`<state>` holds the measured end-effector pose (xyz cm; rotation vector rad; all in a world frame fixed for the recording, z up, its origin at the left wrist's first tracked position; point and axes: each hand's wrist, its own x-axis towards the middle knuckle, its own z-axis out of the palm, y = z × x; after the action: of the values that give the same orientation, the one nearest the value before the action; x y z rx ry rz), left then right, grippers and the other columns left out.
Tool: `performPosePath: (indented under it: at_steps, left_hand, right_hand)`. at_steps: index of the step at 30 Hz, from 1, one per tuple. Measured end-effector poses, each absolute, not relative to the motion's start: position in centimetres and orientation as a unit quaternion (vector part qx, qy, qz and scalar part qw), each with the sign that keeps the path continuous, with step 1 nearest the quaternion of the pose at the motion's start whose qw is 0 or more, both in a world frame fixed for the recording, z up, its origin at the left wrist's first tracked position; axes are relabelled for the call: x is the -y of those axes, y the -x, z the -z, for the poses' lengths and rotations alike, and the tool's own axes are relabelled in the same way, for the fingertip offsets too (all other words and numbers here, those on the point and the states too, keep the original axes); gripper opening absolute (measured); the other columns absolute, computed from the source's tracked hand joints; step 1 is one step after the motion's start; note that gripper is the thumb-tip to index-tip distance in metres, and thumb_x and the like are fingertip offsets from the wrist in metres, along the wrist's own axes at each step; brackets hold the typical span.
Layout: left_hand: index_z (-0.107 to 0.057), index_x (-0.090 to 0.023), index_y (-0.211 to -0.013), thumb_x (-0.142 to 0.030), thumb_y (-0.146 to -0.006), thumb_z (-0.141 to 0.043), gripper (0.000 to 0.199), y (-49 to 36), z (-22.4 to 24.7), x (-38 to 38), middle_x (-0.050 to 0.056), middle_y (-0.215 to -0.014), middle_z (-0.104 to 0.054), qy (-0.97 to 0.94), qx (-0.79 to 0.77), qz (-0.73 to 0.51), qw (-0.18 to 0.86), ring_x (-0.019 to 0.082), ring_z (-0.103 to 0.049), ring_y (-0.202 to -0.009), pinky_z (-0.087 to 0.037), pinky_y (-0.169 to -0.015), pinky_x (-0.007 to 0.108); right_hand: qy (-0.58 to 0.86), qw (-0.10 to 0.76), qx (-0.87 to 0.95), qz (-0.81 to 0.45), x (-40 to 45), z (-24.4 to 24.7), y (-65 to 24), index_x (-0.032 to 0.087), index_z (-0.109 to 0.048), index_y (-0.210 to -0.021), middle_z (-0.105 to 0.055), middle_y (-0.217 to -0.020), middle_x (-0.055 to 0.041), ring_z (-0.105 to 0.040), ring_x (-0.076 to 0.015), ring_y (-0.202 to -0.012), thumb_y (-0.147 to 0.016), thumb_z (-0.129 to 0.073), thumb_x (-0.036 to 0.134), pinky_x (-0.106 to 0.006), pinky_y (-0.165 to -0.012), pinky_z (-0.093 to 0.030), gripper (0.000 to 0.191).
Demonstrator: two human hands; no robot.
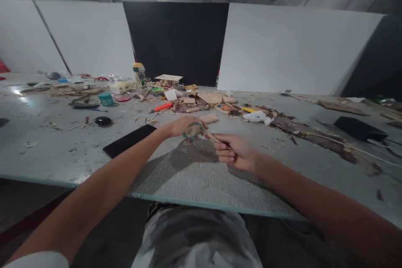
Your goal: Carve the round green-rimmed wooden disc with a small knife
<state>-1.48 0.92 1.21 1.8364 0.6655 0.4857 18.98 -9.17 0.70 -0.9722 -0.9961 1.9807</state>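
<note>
My left hand (pixel 182 125) is closed around a small round teal-rimmed object (pixel 192 130) with a tan, mottled face turned toward me; whether it is a lid or a shallow pot I cannot tell. In my right hand (pixel 235 150) is a thin wooden stick (pixel 211 135), gripped between thumb and curled fingers. The stick's far end reaches the right rim of the round object, and its tip is too blurred to make out. Both hands are just above the grey tabletop (pixel 176 180). Behind my left hand lies a small flat wood block (pixel 209 118).
A black tablet-like slab (pixel 128 140) lies left of my hands, with a black mouse (pixel 103 121) and teal jar (pixel 106 99) beyond. Farther back are an orange-handled tool (pixel 161 107), wood scraps and shavings. At right lie a bark-covered branch (pixel 310 135) and black box (pixel 359 129).
</note>
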Motion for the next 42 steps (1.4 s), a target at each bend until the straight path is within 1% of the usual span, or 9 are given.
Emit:
performPosePath:
  at_steps: [4, 7, 11, 14, 18, 25, 32, 36, 42]
  left_hand:
    - [-0.065, -0.013, -0.114, -0.047, -0.089, -0.04, 0.048, 2.0, -1.0, -1.2, 0.018, -0.109, -0.07, -0.686, -0.261, -0.17, 0.657, 0.025, -0.07, -0.08, -0.049, -0.05, 0.027]
    - [-0.064, -0.013, -0.115, -0.046, -0.089, -0.042, 0.048, 2.5, -1.1, -1.2, 0.018, -0.111, -0.069, -0.648, -0.254, -0.152, 0.702, 0.026, -0.07, -0.082, -0.051, -0.054, 0.029]
    - [-0.058, -0.015, -0.125, -0.044, -0.09, -0.048, 0.047, 2.8, -1.3, -1.1, 0.017, -0.115, -0.067, -0.63, -0.249, -0.154, 0.719, 0.028, -0.069, -0.093, -0.054, -0.062, 0.033]
    - [-0.059, -0.015, -0.123, -0.047, -0.091, -0.047, 0.047, 2.8, -1.4, -1.0, 0.017, -0.113, -0.068, -0.636, -0.254, -0.154, 0.712, 0.027, -0.068, -0.097, -0.055, -0.065, 0.032]
    - [-0.062, -0.014, -0.117, -0.048, -0.089, -0.048, 0.046, 2.7, -1.5, -1.1, 0.016, -0.101, -0.071, -0.635, -0.266, -0.158, 0.708, 0.024, -0.068, -0.091, -0.054, -0.063, 0.03]
    - [-0.058, -0.019, -0.112, -0.02, -0.071, -0.068, 0.043, 3.0, -2.2, -0.6, 0.009, -0.099, -0.069, -0.702, -0.272, -0.162, 0.638, 0.021, -0.069, -0.084, -0.057, -0.065, 0.03]
    - [-0.06, -0.018, -0.105, -0.028, -0.07, -0.075, 0.039, 3.5, -1.3, -1.5, 0.008, -0.097, -0.067, -0.749, -0.325, -0.186, 0.547, 0.019, -0.067, -0.081, -0.057, -0.064, 0.03]
    - [-0.063, -0.02, -0.111, -0.026, -0.069, -0.076, 0.045, 4.0, -0.8, -2.4, 0.009, -0.108, -0.066, -0.761, -0.294, -0.158, 0.557, 0.021, -0.066, -0.092, -0.058, -0.073, 0.035]
    - [-0.054, -0.024, -0.127, -0.018, -0.067, -0.076, 0.065, 4.2, -1.0, -2.5, 0.009, -0.128, -0.057, -0.743, -0.231, -0.128, 0.615, 0.024, -0.058, -0.114, -0.053, -0.09, 0.039]
  right_hand:
    - [0.387, 0.367, 0.446, -0.719, 9.6, 0.0, -19.1, 0.021, -0.048, -0.09, -0.038, -0.055, 0.0092, -0.018, -0.0042, -0.037, -0.092, -0.052, 0.028, -0.017, -0.035, -0.015, 0.008]
    - [0.45, 0.363, 0.535, -0.617, 9.9, 0.7, -18.9, 0.025, -0.051, -0.114, -0.037, -0.055, 0.0105, -0.019, -0.0057, -0.038, -0.089, -0.057, 0.032, -0.019, -0.037, -0.013, 0.027]
    - [0.479, 0.376, 0.698, -0.377, 9.7, 1.1, -19.0, 0.023, -0.056, -0.121, -0.055, -0.072, 0.001, -0.046, -0.0117, -0.056, -0.087, -0.058, 0.028, -0.024, -0.05, -0.033, 0.034]
    - [0.47, 0.372, 0.756, -0.265, 9.4, 1.1, -18.9, 0.022, -0.056, -0.123, -0.061, -0.082, -0.004, -0.054, -0.0176, -0.073, -0.089, -0.053, 0.026, -0.029, -0.064, -0.038, 0.034]
    - [0.483, 0.366, 0.752, -0.258, 9.4, 0.8, -18.5, 0.021, -0.051, -0.119, -0.056, -0.078, -0.0016, -0.053, -0.0176, -0.071, -0.089, -0.048, 0.025, -0.029, -0.064, -0.036, 0.03]
    - [0.493, 0.389, 0.748, -0.216, 8.9, 1.7, -18.1, 0.024, -0.047, -0.101, -0.05, -0.069, 0.0025, -0.048, -0.016, -0.061, -0.087, -0.047, 0.026, -0.028, -0.058, -0.032, 0.014]
    - [0.464, 0.338, 0.795, -0.196, 7.1, 1.9, -19.2, 0.023, -0.054, -0.104, -0.054, -0.066, 0.001, -0.046, -0.0153, -0.056, -0.087, -0.05, 0.024, -0.027, -0.055, -0.026, 0.018]
    - [0.466, 0.326, 0.809, -0.147, 6.1, 2.1, -20.1, 0.022, -0.058, -0.11, -0.058, -0.069, -0.0016, -0.046, -0.0153, -0.057, -0.087, -0.052, 0.025, -0.028, -0.057, -0.026, 0.023]
    - [0.478, 0.288, 0.826, -0.086, 5.9, 2.8, -20.5, 0.019, -0.057, -0.113, -0.059, -0.071, -0.0031, -0.048, -0.0157, -0.059, -0.09, -0.047, 0.026, -0.027, -0.059, -0.027, 0.025]
